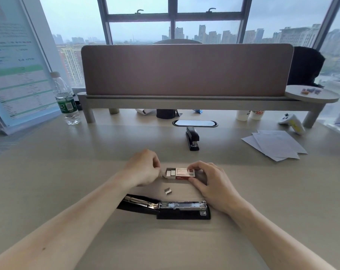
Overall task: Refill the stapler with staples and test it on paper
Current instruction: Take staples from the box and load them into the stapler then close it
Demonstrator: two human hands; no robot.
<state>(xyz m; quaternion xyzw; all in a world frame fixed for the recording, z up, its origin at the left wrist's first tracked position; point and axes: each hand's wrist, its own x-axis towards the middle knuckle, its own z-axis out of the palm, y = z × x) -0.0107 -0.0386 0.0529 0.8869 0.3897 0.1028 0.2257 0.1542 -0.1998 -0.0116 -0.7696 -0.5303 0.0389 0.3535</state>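
A black stapler (177, 208) lies opened flat near me, its metal staple channel facing up. Just beyond it a short strip of staples (168, 191) lies loose on the desk. A small red and white staple box (181, 174) sits behind that, its tray slid out to the left with staple strips showing. My right hand (210, 184) grips the box's right end between thumb and fingers. With curled fingers, my left hand (145, 168) pinches at the tray's left end. Several white paper sheets (274, 144) lie at the right.
A second black stapler (192, 138) stands closed farther back, by the cable slot (195, 123). A water bottle (65, 100) and a display board (15, 61) stand at the left. A raised shelf with a partition (186, 71) crosses the back; a white controller (291, 121) lies right.
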